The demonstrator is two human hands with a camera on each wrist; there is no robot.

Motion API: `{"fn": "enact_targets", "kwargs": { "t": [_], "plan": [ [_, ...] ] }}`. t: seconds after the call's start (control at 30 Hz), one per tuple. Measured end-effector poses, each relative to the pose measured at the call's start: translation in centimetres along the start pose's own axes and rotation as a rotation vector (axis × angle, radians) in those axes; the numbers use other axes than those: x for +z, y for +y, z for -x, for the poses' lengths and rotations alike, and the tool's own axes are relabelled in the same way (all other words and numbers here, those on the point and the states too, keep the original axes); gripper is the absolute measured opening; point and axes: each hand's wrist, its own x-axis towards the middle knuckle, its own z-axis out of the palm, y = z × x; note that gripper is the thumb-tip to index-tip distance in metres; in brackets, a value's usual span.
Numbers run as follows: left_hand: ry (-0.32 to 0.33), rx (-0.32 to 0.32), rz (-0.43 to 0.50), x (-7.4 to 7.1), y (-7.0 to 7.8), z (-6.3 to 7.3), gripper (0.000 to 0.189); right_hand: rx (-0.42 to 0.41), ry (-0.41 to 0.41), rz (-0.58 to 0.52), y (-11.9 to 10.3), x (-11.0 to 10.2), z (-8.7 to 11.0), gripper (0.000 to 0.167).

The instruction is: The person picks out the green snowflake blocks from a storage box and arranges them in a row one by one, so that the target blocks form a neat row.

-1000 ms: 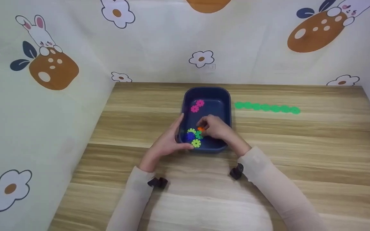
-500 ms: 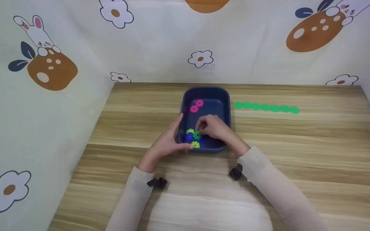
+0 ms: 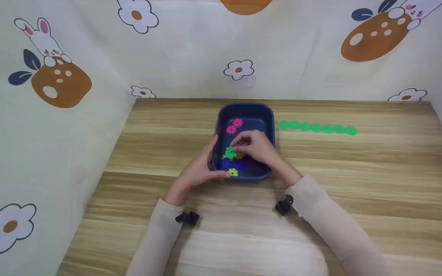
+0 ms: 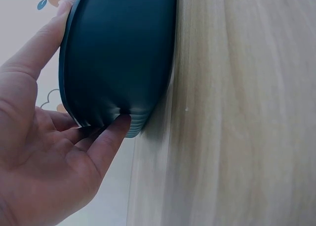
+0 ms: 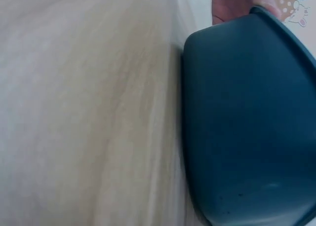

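Observation:
A deep blue plastic bin (image 3: 257,124) stands on the table. My left hand (image 3: 197,172) grips its near left corner, thumb over the front rim; in the left wrist view the fingers (image 4: 111,139) curl against the bin's side. Reaching inside, my right hand (image 3: 259,147) pinches a green snowflake disc (image 3: 229,152) between thumb and fingertips. Under and around that disc lie an orange disc (image 3: 239,156), blue discs (image 3: 226,164) and a yellow one (image 3: 232,172). Two pink discs (image 3: 234,126) lie together farther back. From the right wrist, only the bin's outer wall (image 5: 247,117) shows, hiding the right fingers.
To the right of the bin, a straight row of several joined green discs (image 3: 317,128) lies on the wooden table (image 3: 359,184). A patterned cloth wall (image 3: 190,50) rises behind the table's back edge and along both sides.
My right hand now has the green disc between its fingertips, lifted from the pile and moved slightly up and left. The orange disc shows again beneath. The left hand keeps its place.

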Motion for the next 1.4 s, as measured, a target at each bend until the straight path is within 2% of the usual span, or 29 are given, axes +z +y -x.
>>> {"fn": "enact_targets", "kwargs": {
  "t": [0.1,0.23,0.4,0.5,0.67,0.8,1.07,1.2,1.33,1.4],
  "plan": [
    [0.004,0.0,0.006,-0.1,0.0,0.0,0.114,-0.033,0.03,-0.026,-0.4,-0.8,0.1,0.006],
    [0.01,-0.011,0.021,-0.2,0.0,0.1,0.115,-0.026,0.068,-0.092,-0.9,-2.7,0.3,0.01],
    [0.022,-0.029,0.018,-0.5,-0.2,0.1,0.116,0.025,0.136,-0.151,-0.9,-6.5,1.0,0.018],
    [0.025,-0.038,-0.002,-0.5,-0.2,0.1,0.117,0.024,0.18,-0.177,-0.4,-9.1,1.6,0.024],
    [0.014,-0.021,-0.027,-0.4,-0.3,0.1,0.118,0.017,0.257,-0.261,0.8,-13.8,3.3,0.029],
    [0.016,-0.016,-0.028,-0.3,-0.2,-0.1,0.118,0.029,0.33,-0.329,1.6,-17.3,5.0,0.026],
    [0.015,-0.027,-0.01,-0.1,0.0,-0.1,0.119,0.06,0.519,-0.348,2.8,-21.9,7.7,0.018],
    [0.02,-0.03,-0.011,-0.1,0.0,-0.2,0.119,0.099,0.57,-0.37,3.8,-23.7,8.8,0.014],
    [0.017,-0.029,-0.018,0.0,0.1,-0.2,0.119,0.173,0.613,-0.392,5.1,-25.1,9.9,0.015],
    [0.013,-0.022,-0.02,0.1,0.1,-0.3,0.119,0.225,0.623,-0.362,5.8,-25.8,10.5,0.016]
  ]
}}
